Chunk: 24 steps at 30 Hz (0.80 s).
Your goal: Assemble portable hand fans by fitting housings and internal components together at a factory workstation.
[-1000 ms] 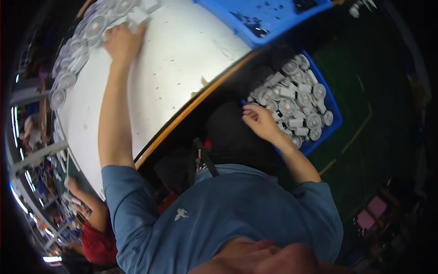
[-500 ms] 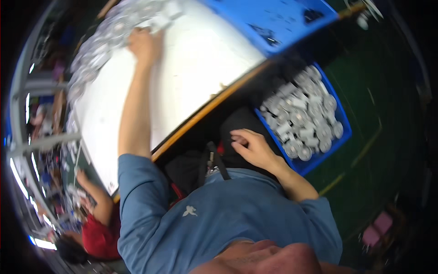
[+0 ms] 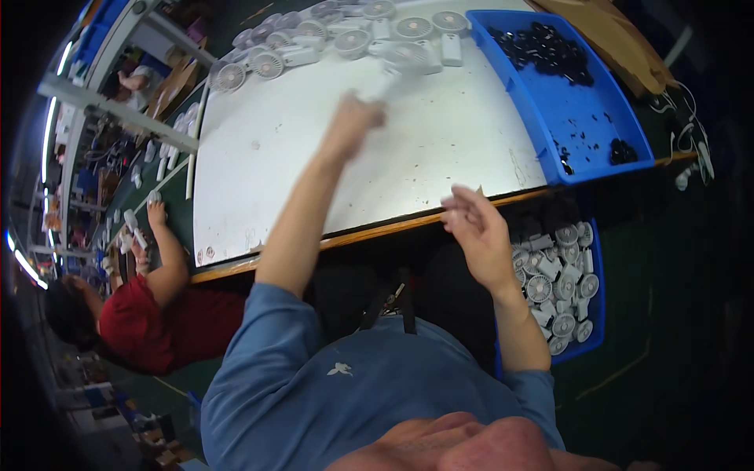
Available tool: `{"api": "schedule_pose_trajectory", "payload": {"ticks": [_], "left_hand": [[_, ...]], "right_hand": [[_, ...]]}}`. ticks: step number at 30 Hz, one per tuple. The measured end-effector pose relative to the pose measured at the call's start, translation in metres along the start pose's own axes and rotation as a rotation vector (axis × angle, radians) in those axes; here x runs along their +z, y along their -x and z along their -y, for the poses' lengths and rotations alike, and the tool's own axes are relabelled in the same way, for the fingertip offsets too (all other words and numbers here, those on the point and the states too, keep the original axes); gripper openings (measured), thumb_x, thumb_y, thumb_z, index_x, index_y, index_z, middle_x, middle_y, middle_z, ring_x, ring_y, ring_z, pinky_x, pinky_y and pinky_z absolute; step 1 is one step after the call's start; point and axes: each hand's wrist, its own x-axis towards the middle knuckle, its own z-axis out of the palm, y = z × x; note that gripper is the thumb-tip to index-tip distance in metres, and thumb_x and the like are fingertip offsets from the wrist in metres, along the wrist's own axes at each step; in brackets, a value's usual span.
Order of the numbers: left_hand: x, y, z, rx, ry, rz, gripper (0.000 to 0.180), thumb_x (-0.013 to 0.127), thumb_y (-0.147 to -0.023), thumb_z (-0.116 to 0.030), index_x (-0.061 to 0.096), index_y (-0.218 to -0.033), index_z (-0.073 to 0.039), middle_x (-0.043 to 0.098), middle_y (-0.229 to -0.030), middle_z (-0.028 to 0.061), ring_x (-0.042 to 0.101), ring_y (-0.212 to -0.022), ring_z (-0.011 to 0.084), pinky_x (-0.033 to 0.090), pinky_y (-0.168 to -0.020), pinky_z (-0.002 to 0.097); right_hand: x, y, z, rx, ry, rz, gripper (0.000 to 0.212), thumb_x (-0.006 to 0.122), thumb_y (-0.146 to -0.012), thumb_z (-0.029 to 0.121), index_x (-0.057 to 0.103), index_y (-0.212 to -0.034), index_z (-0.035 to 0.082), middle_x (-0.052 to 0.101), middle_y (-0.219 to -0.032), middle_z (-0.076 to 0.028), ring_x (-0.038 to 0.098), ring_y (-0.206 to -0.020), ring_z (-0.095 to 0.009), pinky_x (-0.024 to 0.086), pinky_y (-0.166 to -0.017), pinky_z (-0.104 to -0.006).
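My left hand (image 3: 353, 129) is over the white tabletop (image 3: 314, 149), smeared by motion. A blurred white handheld fan (image 3: 407, 56) reaches from its fingertips toward the far row, and the hand appears closed on its handle. The exact grip is too smeared to see. My right hand (image 3: 483, 239) is raised at the table's near edge, palm turned inward. Its fingers are loosely bent and apart, with nothing in them. Several more white handheld fans (image 3: 351, 41) lie along the far side of the table.
A blue tray (image 3: 542, 141) with small black parts stands at the table's right. Below the edge, a blue bin (image 3: 600, 314) holds many white fans. At the left, a co-worker in a red shirt (image 3: 141, 326) works beside a metal frame (image 3: 118, 118).
The view has swung, showing more of the table and tray. My left hand has come away from the fans at the far left, and my right hand has risen from my lap.
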Motion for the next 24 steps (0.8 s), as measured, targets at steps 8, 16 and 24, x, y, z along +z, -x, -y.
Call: {"api": "schedule_pose_trajectory", "payload": {"ticks": [8, 16, 24], "left_hand": [[0.041, 0.212, -0.007, 0.290, -0.013, -0.033, 0.097, 0.074, -0.087, -0.033, 0.017, -0.157, 0.002, 0.020, -0.162, 0.0230, 0.022, -0.151, 0.0346, 0.019, -0.122, 0.0495], [0.035, 0.173, 0.014, -0.212, 1.468, 0.633, 0.076, 0.048, -0.098, -0.063, 0.048, -0.138, 0.002, 0.060, -0.127, 0.0219, 0.060, -0.119, 0.0320, 0.046, -0.107, 0.0486], [0.045, 0.194, -0.031, -0.156, 1.104, 0.468, 0.045, 0.076, -0.083, -0.010, 0.058, -0.122, 0.002, 0.065, -0.110, 0.0210, 0.065, -0.108, 0.0345, 0.061, -0.085, 0.0476]], "right_hand": [[0.055, -0.024, -0.009, 0.145, -0.026, 0.183, 0.033, 0.064, -0.099, 0.018, 0.053, -0.120, -0.005, 0.065, -0.107, -0.012, 0.064, -0.092, -0.016, 0.054, -0.082, -0.0330], [0.060, -0.006, 0.032, -0.291, 0.958, 0.654, 0.038, 0.064, -0.093, 0.022, 0.050, -0.115, -0.005, 0.065, -0.097, -0.030, 0.066, -0.088, -0.047, 0.053, -0.076, -0.0539], [-0.090, -0.179, 0.136, 0.005, 1.333, 0.212, 0.026, 0.058, -0.096, 0.016, 0.071, -0.109, -0.003, 0.073, -0.093, -0.019, 0.071, -0.085, -0.025, 0.054, -0.078, -0.0374]]}}
